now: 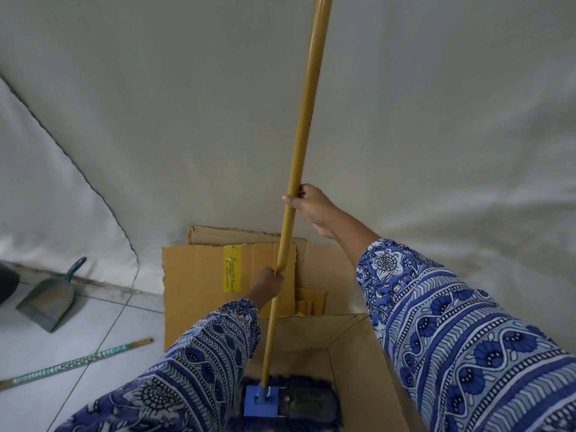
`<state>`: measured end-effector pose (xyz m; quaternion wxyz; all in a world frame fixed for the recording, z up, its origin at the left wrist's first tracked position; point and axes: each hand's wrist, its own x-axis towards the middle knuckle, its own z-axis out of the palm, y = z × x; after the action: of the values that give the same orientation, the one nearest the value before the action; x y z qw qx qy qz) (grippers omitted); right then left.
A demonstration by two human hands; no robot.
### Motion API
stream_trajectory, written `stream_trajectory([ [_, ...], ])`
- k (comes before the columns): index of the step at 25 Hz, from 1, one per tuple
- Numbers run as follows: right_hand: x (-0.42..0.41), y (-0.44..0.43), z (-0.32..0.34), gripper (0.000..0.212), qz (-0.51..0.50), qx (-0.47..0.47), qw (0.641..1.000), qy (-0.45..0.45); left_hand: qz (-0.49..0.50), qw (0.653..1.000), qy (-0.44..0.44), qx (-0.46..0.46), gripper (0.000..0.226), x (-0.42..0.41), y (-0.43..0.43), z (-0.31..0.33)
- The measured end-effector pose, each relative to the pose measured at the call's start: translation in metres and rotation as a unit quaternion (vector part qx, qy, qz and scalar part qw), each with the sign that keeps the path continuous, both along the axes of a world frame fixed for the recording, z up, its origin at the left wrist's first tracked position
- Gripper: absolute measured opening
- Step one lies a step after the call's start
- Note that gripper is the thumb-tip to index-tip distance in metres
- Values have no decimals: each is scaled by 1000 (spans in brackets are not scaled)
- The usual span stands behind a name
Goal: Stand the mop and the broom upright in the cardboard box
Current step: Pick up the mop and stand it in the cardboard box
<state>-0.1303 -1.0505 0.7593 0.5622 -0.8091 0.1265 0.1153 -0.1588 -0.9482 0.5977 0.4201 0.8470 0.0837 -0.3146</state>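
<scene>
The mop (290,397) stands in the cardboard box (355,369), with its dark blue head down at the bottom, close to the person. Its long yellow stick (304,145) goes almost straight up. The left hand (268,283) is closed around the stick low down. The right hand (311,207) is closed around it higher up. The broom (74,361) lies flat on the floor (103,322) to the left, outside the box. Farther off, a dustpan (48,299) rests on the floor by the white sheet (156,120).

White cloth backdrop (156,104) hangs over pale tiled floor (62,338)
</scene>
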Motion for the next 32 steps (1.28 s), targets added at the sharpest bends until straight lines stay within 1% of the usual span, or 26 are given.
stream_trajectory([
  [5, -11, 6, 12, 57, -14, -8, 1000, 17, 5, 1000, -28, 13, 41, -1, 19, 19],
  [6, -15, 9, 17, 61, -27, -12, 999, 15, 8, 999, -37, 17, 42, 0, 27, 25],
  [8, -22, 13, 22, 66, -89, -25, 996, -9, 18, 998, -52, 21, 44, 0, 43, 39],
  [11, -32, 39, 28, 57, -207, -78, 972, -85, 35, 996, -80, 30, 46, -3, 84, 61],
  [13, -39, 65, 26, 47, -222, -122, 959, -128, 42, 994, -95, 32, 48, -5, 117, 73],
  [15, -44, 106, 26, 40, -186, -152, 959, -151, 47, 992, -114, 29, 47, -8, 163, 88],
  [17, -47, 151, 28, 36, -144, -164, 964, -148, 54, 990, -122, 36, 44, -11, 216, 100],
  [20, -47, 224, 29, 35, -118, -169, 971, -125, 43, 990, -123, 55, 36, -20, 310, 115],
  [23, -43, 317, 19, 39, -101, -177, 975, -89, 45, 986, -140, 79, 30, -26, 438, 122],
  [26, -37, 416, -10, 40, -93, -149, 984, -25, 89, 981, -148, 91, 38, -37, 568, 111],
  [29, -21, 499, -53, 30, -66, -118, 991, 14, 110, 980, -119, 116, 35, -37, 666, 97],
  [32, 4, 575, -100, 43, -56, -80, 993, 68, 94, 979, -101, 151, 32, -18, 742, 66],
])
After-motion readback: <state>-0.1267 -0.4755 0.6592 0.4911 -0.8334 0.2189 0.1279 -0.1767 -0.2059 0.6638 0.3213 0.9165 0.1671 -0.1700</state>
